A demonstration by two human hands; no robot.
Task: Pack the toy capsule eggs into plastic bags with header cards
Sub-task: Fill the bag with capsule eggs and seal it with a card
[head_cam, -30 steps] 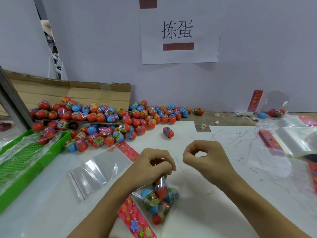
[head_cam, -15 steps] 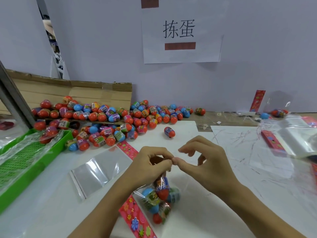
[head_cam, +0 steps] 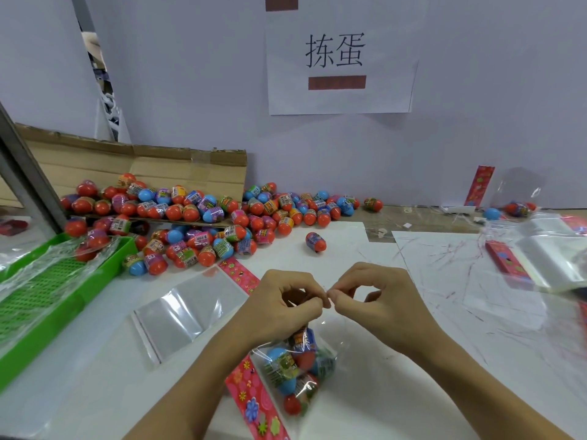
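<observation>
Two hands now meet at the neck of the filled bag (head_cam: 297,369), where a second ago they were apart. Going left to right: the green tray (head_cam: 47,300) sits at the left edge, with the loose eggs (head_cam: 197,223) heaped beyond it against the cardboard (head_cam: 152,166), and an empty bag (head_cam: 184,309) lies flat just beside the left forearm. None of these has shifted. The left hand (head_cam: 282,308) keeps its fingers curled round the gathered top of the filled bag, holding it up so the eggs hang below, touching the table next to a red header card (head_cam: 254,398).

The right hand (head_cam: 378,306) was a loose fist off to the side; it has since swung in, and its thumb and forefinger now pinch at the same spot, tip to tip with the left fingers. What it pinches is too small to tell; it may be the bag's lip or a sealing strip. One stray egg (head_cam: 315,242) lies beyond the hands, and a stack of bags (head_cam: 552,262) sits at the far right.

My reading: filling is finished for this bag, and closing its mouth has begun. The card still lies loose, so attaching it remains.
</observation>
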